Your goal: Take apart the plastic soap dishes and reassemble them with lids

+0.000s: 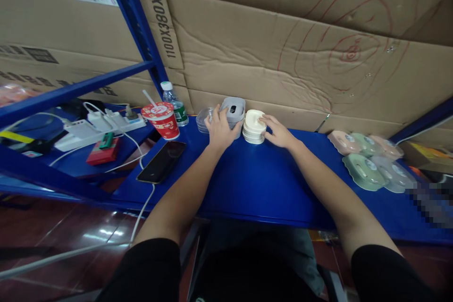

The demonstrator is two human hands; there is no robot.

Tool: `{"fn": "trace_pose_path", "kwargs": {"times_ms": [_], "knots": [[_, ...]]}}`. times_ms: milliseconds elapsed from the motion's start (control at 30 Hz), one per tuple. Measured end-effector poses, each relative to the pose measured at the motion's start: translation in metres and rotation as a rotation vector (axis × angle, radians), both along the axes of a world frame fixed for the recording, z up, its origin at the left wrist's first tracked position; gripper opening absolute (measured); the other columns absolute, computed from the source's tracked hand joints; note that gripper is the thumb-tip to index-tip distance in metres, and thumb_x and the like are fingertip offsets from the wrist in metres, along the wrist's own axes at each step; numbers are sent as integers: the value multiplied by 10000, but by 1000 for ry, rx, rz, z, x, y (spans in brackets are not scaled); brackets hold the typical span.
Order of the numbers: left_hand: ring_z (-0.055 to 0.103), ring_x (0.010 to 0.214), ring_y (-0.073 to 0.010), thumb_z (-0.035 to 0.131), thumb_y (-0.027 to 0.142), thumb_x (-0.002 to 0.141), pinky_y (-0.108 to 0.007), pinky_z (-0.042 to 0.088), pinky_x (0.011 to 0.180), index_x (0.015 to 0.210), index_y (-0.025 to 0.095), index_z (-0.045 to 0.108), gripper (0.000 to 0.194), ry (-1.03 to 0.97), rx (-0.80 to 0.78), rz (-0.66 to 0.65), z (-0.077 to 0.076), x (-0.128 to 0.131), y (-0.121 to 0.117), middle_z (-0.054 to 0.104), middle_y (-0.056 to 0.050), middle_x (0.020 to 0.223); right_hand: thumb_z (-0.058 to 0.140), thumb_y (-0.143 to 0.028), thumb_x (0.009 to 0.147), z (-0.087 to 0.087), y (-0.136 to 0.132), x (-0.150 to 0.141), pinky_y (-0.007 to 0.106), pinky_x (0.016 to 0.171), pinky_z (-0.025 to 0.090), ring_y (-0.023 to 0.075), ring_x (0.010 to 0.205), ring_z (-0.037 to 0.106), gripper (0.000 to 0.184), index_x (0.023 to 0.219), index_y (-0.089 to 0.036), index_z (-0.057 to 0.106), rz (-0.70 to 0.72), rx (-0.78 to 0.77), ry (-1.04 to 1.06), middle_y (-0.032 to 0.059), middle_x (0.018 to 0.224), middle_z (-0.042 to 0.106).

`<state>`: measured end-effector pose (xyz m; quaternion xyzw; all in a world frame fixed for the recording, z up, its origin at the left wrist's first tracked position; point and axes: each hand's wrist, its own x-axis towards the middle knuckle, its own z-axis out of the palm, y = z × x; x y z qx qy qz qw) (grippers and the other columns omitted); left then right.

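The person's left grip (pixel 221 131) is spread over the grey stack of containers (pixel 234 107), its thumb across the near side and its fingers reaching toward the left; whether it is closed firmly on the stack I cannot tell. The grey stack stands toward the far edge of the blue counter (pixel 262 184), with a dark oval mark on its top. Just to its left, partly behind the fingers, are some clear containers (pixel 203 122). The right grip (pixel 279 133) is loosely curved, its fingertips at the right side of a cream stack of containers (pixel 253 128), not wrapped around it. The cream stack stands upright just right of the grey one.

Farther left stand a red paper cup (pixel 164 125) with a straw and, beyond it, a water bottle (pixel 176 104) with a white cap and green label. A dark phone (pixel 162 163) lies flat, nearer than the cup. At the far left, a white power strip (pixel 101 131) full of plugs lies near a small red box (pixel 103 151). On the right of the counter sit pink, green and grey containers (pixel 364 171) in two rows. Cardboard (pixel 240 37) rises along the far side.
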<state>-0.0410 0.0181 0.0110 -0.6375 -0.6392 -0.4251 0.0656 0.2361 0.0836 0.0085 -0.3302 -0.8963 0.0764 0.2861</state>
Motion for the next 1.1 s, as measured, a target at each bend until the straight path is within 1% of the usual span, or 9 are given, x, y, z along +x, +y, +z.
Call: {"fn": "trace_pose_path", "kwargs": {"times_ms": [267, 367, 433, 533, 667, 767, 833, 933, 1100], "knots": [[370, 1627, -439, 714, 535, 930, -669, 231, 1310, 1549, 149, 511, 757, -15, 19, -15, -2, 1, 0, 392, -300, 1724, 589, -797, 971, 3, -11, 4, 663, 1304, 407, 402, 1607, 445, 961, 1716, -244, 340, -66, -31, 61, 204, 1720, 457], [377, 1625, -435, 731, 524, 917, -670, 233, 1309, 1548, 130, 517, 774, -21, 23, -24, -3, 0, 1, 406, -317, 1709, 567, -829, 963, 6, -19, 26, 675, 1254, 458, 422, 1580, 480, 1004, 1734, -241, 308, -154, -40, 89, 221, 1731, 441], [382, 1620, -436, 744, 529, 903, -671, 231, 1308, 1547, 131, 523, 788, -33, 35, -29, -3, -1, 2, 412, -320, 1703, 579, -820, 958, 8, -24, 49, 678, 1254, 447, 428, 1575, 483, 1004, 1732, -236, 318, -241, -8, 82, 218, 1729, 452], [365, 1627, -437, 749, 557, 894, -674, 231, 1306, 1551, 151, 524, 804, -63, 71, -34, -4, -3, 4, 406, -301, 1715, 587, -755, 968, 10, -33, 94, 667, 1281, 389, 440, 1569, 474, 962, 1703, -173, 374, -455, 53, 20, 234, 1693, 500], [374, 1612, -448, 767, 555, 870, -668, 233, 1304, 1555, 151, 524, 831, -88, 119, -52, -4, -3, 4, 411, -290, 1712, 567, -628, 985, 9, -48, 155, 645, 1271, 355, 464, 1541, 479, 887, 1654, -64, 420, -870, 29, -106, 294, 1637, 540], [383, 1603, -443, 767, 541, 865, -653, 245, 1301, 1555, 160, 527, 824, -78, 159, -89, -5, 0, 3, 433, -279, 1700, 574, -611, 985, 5, -57, 187, 701, 1268, 292, 494, 1613, 358, 882, 1654, -59, 411, -1147, -32, -204, 314, 1717, 428], [389, 1595, -447, 755, 533, 872, -648, 254, 1297, 1550, 142, 533, 814, -62, 187, -108, -5, 4, 1, 443, -289, 1687, 587, -632, 979, 3, -61, 199, 752, 1255, 251, 513, 1637, 298, 904, 1661, -69, 401, -1265, -110, -279, 317, 1761, 350], [398, 1579, -458, 748, 518, 873, -656, 253, 1293, 1527, 128, 558, 785, -46, 208, -110, -6, 7, -1, 450, -292, 1673, 603, -643, 974, -1, -64, 197, 791, 1229, 227, 526, 1612, 331, 894, 1653, -90, 423, -1284, -198, -391, 316, 1750, 371], [340, 1601, -471, 763, 492, 848, -673, 227, 1304, 1522, 161, 556, 779, -52, 174, -132, -5, 10, -4, 421, -263, 1686, 610, -577, 988, 3, -72, 157, 783, 1231, 221, 467, 1424, 549, 753, 1586, -128, 517, -1125, -19, -371, 271, 1547, 622]]}}
